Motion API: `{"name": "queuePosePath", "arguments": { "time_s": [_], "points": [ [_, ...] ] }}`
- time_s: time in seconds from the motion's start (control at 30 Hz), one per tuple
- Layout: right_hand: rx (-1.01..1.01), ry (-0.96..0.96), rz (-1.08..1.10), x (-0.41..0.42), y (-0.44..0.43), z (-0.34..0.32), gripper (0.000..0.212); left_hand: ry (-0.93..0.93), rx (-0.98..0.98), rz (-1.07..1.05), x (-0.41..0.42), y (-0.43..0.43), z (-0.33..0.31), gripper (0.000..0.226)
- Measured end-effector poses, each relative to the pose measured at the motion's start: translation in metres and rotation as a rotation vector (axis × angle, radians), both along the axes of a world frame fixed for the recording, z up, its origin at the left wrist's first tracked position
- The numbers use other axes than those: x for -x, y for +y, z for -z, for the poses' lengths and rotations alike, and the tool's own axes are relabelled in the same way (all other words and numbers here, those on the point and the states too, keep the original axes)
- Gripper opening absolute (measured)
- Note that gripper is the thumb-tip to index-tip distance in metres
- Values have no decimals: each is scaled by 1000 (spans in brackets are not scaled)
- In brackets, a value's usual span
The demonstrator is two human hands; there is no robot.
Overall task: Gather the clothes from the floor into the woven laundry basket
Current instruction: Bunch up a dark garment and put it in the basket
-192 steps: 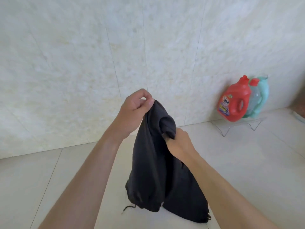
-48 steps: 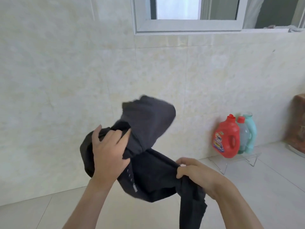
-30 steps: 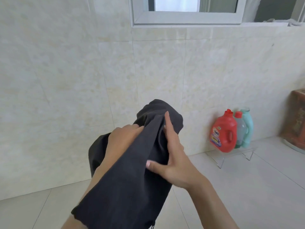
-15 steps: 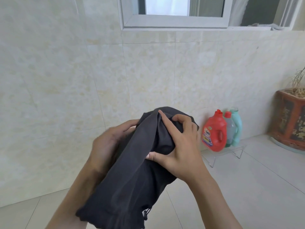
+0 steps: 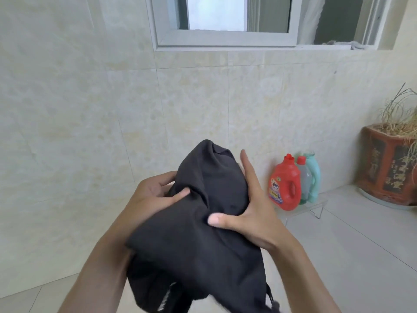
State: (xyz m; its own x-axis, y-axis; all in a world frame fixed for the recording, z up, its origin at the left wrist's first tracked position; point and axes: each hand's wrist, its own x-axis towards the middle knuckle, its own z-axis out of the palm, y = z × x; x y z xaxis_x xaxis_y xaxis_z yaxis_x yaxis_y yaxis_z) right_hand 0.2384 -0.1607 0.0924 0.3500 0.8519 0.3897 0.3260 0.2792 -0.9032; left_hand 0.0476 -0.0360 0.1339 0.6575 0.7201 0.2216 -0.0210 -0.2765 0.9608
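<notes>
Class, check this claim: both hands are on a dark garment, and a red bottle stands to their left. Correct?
No. In the head view the red bottle stands to their right; the left hand and right hand are on the garment.

The pale tiled floor [image 5: 338, 256] carries a clear stand [image 5: 313, 205] and a red planter [image 5: 388, 170].

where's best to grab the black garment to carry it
Clamp the bunched upper lump of the black garment from both sides, where the left hand and right hand sit. Its lower part hangs loose, so a hand from underneath would gather it.
</notes>
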Motion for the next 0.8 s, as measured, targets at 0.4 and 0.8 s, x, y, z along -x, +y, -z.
{"name": "queuePosePath", "arguments": {
  "time_s": [0.4,0.8],
  "points": [
    [-26,318,314,1,-36,-16,74,-242,222,184,12,-21,-28,94],
    [-106,576,697,-9,-35,-4,54,297,-108,93,-57,-49,14,148]
  ]
}}
